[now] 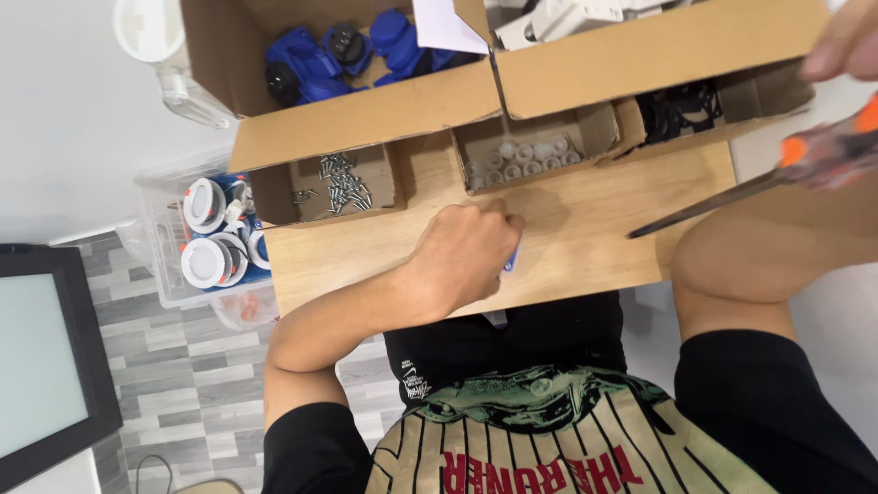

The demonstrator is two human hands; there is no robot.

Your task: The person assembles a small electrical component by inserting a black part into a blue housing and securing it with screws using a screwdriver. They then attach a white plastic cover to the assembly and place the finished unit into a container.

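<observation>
My left hand (468, 253) rests on the wooden board (585, 220), fingers curled over a small blue part (511, 263) that peeks out under them. My right hand (846, 41) is raised at the upper right edge, blurred, gripping a screwdriver (732, 194) with an orange and clear handle; its dark shaft points down-left toward the board. A small cardboard tray of screws (340, 183) lies left of my left hand. Another tray holding small white round parts (526, 154) sits just beyond it.
A large cardboard box (347, 117) holds blue plastic parts (338, 50); a second box (640, 55) holds white parts, with black pieces (679, 110) beside it. A clear bin (174, 256) of white round fittings stands left. A dark screen (46, 366) sits at the lower left.
</observation>
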